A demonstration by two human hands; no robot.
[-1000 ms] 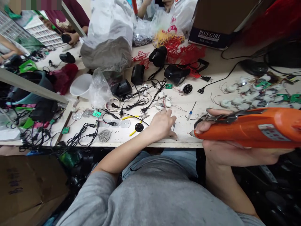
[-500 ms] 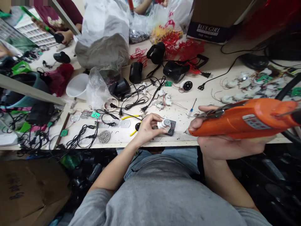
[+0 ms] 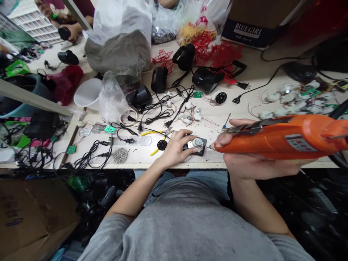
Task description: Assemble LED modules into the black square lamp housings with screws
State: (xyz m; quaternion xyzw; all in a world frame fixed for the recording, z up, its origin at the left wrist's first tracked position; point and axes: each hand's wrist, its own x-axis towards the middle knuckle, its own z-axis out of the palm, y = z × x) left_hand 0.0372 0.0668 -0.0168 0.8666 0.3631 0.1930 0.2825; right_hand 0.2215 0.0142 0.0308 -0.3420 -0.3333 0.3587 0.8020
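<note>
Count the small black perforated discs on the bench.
2. One disc lies by the yellow pliers near the left hand; the other disc sits farther back beside a black housing. Clutter may hide more.

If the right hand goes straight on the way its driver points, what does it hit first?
Probably the motor on the black plate held by the left hand; the driver tip is just beside it, though depth is unclear.

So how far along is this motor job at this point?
Done: a small motor sits on the black plate. In hand: the left hand steadies the plate while the right hand holds the orange electric screwdriver tip at the motor. Left: loose white motors lie behind; whether the pile of parts at right is finished, I cannot tell.
</note>
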